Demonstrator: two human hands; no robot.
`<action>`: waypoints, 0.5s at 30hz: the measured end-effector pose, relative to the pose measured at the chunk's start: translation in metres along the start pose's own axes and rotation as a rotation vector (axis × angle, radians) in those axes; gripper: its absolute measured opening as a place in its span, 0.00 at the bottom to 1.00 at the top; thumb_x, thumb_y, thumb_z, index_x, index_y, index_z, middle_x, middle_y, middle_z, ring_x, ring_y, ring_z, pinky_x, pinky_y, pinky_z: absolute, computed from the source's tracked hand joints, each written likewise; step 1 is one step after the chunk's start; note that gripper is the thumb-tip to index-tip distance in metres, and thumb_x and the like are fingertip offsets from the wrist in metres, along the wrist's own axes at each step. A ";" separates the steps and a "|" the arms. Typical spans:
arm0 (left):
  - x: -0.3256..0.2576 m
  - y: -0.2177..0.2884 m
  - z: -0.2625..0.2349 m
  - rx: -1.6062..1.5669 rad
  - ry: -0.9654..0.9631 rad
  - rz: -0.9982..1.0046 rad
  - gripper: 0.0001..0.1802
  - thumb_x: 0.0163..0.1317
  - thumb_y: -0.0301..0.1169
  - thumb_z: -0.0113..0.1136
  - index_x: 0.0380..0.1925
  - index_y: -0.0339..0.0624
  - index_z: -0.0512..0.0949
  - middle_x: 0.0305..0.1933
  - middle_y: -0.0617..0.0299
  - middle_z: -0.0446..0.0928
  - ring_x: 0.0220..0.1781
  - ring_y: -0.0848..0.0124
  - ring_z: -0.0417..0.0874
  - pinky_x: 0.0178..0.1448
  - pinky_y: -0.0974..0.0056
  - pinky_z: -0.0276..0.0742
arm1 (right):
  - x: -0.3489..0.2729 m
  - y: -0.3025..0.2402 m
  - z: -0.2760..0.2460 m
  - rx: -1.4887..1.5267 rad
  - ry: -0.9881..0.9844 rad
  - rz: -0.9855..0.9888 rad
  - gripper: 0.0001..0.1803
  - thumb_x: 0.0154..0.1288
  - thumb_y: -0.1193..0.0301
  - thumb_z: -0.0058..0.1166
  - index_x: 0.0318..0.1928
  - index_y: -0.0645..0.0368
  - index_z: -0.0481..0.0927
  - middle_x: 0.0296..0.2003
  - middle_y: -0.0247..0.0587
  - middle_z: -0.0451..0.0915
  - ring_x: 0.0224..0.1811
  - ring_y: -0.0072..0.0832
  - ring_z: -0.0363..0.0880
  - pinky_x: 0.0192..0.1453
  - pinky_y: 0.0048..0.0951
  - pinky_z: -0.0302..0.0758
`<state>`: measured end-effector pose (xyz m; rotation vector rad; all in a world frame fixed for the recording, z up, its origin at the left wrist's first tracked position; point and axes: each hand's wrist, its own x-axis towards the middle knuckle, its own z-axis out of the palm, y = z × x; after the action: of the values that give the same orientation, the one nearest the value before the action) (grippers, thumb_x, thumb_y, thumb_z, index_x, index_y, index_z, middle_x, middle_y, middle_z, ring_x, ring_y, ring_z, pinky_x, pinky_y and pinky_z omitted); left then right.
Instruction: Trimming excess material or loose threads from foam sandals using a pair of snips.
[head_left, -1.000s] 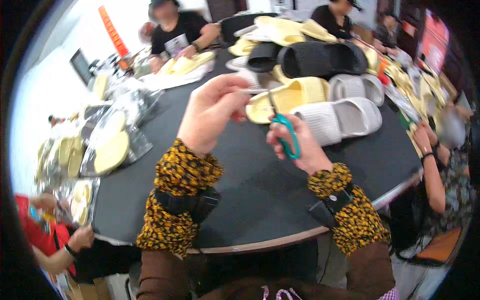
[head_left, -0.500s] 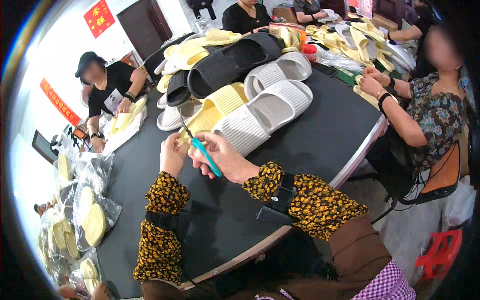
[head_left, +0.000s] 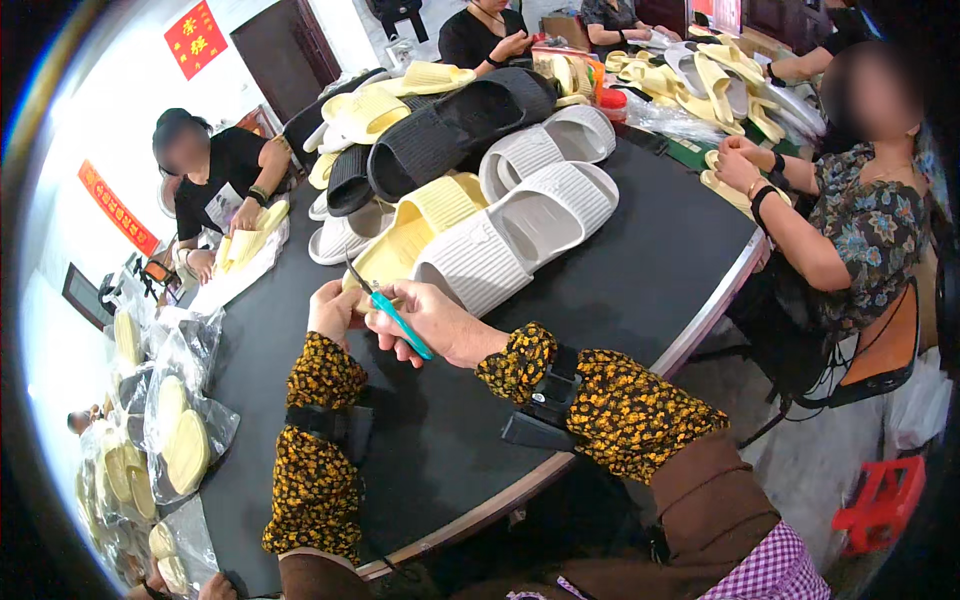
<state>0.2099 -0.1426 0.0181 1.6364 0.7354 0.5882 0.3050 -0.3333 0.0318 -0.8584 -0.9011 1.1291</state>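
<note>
My right hand (head_left: 432,322) is closed around a teal-handled tool (head_left: 401,326) with a thin dark pointed blade, aimed up and to the left. Beside it, my left hand (head_left: 332,312) is closed in a pinch; a small pale yellow bit shows between the hands, but what it belongs to is hidden. Just beyond both hands lies a yellow slipper (head_left: 388,258), its near end close to my fingers. To its right sits a light grey slipper (head_left: 472,262) with a ribbed strap. Black slippers (head_left: 405,155) are heaped behind them.
The dark round table (head_left: 620,270) has a pale edge curving past my forearms. Bagged yellow slippers (head_left: 187,450) stand at the left. One co-worker (head_left: 215,180) handles yellow slippers at far left; another (head_left: 850,210) sits at right. A red stool (head_left: 880,505) is at lower right.
Both hands have come slightly nearer and to the left, with the tool still in the right one. The view has shifted a little. At the back, a co-worker's hand has risen into view.
</note>
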 end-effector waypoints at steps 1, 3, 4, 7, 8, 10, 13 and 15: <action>-0.002 0.002 -0.008 -0.027 0.026 -0.016 0.14 0.56 0.28 0.53 0.41 0.31 0.74 0.32 0.57 0.79 0.27 0.69 0.81 0.24 0.68 0.75 | 0.000 -0.001 0.003 -0.032 -0.016 0.022 0.21 0.61 0.61 0.56 0.48 0.62 0.69 0.24 0.34 0.75 0.17 0.16 0.71 0.18 0.18 0.69; -0.009 0.007 -0.028 0.006 0.092 -0.031 0.12 0.57 0.28 0.52 0.40 0.32 0.75 0.31 0.58 0.79 0.25 0.70 0.80 0.24 0.68 0.75 | 0.001 0.000 0.005 -0.038 -0.012 0.041 0.22 0.61 0.62 0.57 0.49 0.62 0.69 0.24 0.34 0.75 0.17 0.17 0.71 0.19 0.18 0.69; -0.015 0.009 -0.039 -0.019 0.100 -0.023 0.11 0.57 0.27 0.52 0.38 0.33 0.75 0.30 0.58 0.78 0.24 0.70 0.79 0.23 0.67 0.74 | 0.001 0.002 0.006 -0.041 -0.001 0.057 0.22 0.61 0.62 0.57 0.49 0.63 0.69 0.24 0.34 0.75 0.17 0.17 0.71 0.19 0.18 0.70; -0.034 0.009 -0.078 0.011 0.187 -0.040 0.10 0.59 0.29 0.50 0.37 0.34 0.75 0.29 0.58 0.78 0.21 0.71 0.78 0.19 0.69 0.71 | 0.003 0.003 0.005 -0.050 0.075 0.031 0.23 0.60 0.62 0.58 0.50 0.63 0.69 0.24 0.35 0.74 0.18 0.17 0.71 0.20 0.18 0.70; -0.041 0.010 -0.091 -0.001 0.212 -0.045 0.11 0.59 0.29 0.50 0.37 0.34 0.75 0.29 0.58 0.78 0.21 0.72 0.78 0.19 0.69 0.71 | 0.002 0.001 0.004 -0.054 0.103 0.026 0.23 0.60 0.62 0.58 0.50 0.63 0.69 0.24 0.34 0.74 0.18 0.17 0.71 0.20 0.18 0.71; -0.058 0.004 -0.113 -0.012 0.217 -0.055 0.11 0.58 0.30 0.50 0.37 0.35 0.75 0.29 0.60 0.78 0.22 0.73 0.77 0.19 0.69 0.70 | 0.006 0.006 -0.003 -0.051 0.133 0.031 0.22 0.61 0.62 0.57 0.49 0.62 0.69 0.25 0.35 0.74 0.19 0.17 0.72 0.22 0.19 0.72; -0.090 -0.001 -0.153 -0.050 0.249 -0.051 0.12 0.57 0.31 0.51 0.38 0.35 0.75 0.28 0.62 0.78 0.22 0.73 0.77 0.19 0.69 0.69 | 0.006 0.005 -0.003 -0.074 0.161 0.028 0.23 0.61 0.61 0.56 0.50 0.63 0.68 0.26 0.36 0.74 0.21 0.17 0.73 0.23 0.19 0.73; -0.113 0.005 -0.160 -0.058 0.273 -0.091 0.12 0.57 0.31 0.50 0.38 0.35 0.75 0.27 0.61 0.77 0.21 0.73 0.76 0.18 0.69 0.69 | 0.005 0.006 -0.006 -0.085 0.189 0.050 0.22 0.62 0.63 0.55 0.51 0.63 0.67 0.27 0.36 0.74 0.21 0.17 0.73 0.24 0.19 0.73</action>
<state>0.0186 -0.1204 0.0539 1.4770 0.9780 0.7691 0.3092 -0.3280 0.0252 -1.0439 -0.7791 1.0392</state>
